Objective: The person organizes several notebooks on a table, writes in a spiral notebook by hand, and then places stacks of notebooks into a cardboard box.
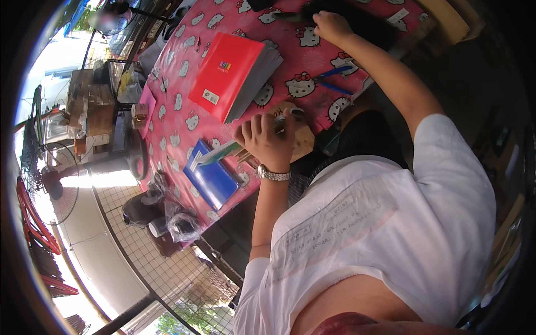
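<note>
My left hand (267, 138), with a metal-band watch (273, 174) on its wrist, is closed round a flat green-and-white thing (220, 152) that juts out beneath the fist. The fingers hide most of it. A blue notebook (212, 177) lies just below that jutting end. Beside the fist is a light brown, wood-like piece (303, 139). Farther off, my right hand (333, 28) is closed at the edge of a black, bag-like thing (373, 27). What its fingers hold is hidden. Between the hands lie a thick red notebook (228, 73) and blue pens (336, 71).
A pink cartoon-cat tablecloth (177, 125) covers the table. At its left edge stand a cup (139, 110) and plastic-wrapped items (183, 224). A standing fan (54, 181) and cardboard boxes (92, 103) are farther left, near a wire grid (134, 245).
</note>
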A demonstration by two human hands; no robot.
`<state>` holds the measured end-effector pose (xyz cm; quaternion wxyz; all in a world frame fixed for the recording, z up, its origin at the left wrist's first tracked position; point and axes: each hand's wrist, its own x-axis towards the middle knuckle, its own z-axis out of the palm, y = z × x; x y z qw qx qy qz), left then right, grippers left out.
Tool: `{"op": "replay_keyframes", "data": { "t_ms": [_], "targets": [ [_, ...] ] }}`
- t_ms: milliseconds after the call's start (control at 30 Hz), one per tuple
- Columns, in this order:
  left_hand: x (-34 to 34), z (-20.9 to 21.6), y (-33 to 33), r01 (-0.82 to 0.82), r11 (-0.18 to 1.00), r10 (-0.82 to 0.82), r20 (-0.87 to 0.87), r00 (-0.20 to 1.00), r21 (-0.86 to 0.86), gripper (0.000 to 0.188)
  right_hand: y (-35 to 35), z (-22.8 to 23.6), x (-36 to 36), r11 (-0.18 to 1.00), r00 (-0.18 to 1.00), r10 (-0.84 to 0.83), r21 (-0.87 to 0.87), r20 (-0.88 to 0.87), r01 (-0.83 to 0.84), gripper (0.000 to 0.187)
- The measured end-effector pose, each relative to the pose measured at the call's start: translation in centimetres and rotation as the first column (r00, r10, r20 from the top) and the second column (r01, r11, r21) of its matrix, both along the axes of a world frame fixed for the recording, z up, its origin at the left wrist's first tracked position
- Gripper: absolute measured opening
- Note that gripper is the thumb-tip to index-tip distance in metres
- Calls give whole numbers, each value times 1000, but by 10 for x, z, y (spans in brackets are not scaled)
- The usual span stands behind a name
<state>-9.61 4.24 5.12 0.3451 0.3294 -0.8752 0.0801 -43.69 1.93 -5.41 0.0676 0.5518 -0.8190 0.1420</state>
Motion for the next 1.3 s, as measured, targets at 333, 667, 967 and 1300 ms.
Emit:
{"op": "replay_keyframes", "data": {
  "t_ms": [333, 667, 967, 1300],
  "targets": [
    [14, 17, 2, 190, 961, -207, 68, 976, 203, 25, 78, 111, 113, 762, 573, 647, -399, 503, -509, 21],
    [10, 18, 4, 186, 958, -204, 63, 977, 219, 16, 83, 107, 138, 586, 494, 803, -592, 334, -553, 28],
    [14, 16, 3, 191, 956, -215, 90, 972, 221, 25, 82, 116, 151, 620, 246, 777, -636, 580, -460, 18],
    [8, 22, -1, 153, 958, -177, 77, 981, 244, 15, 87, 112, 146, 683, 405, 724, -494, 559, -539, 28]
  ]
}}
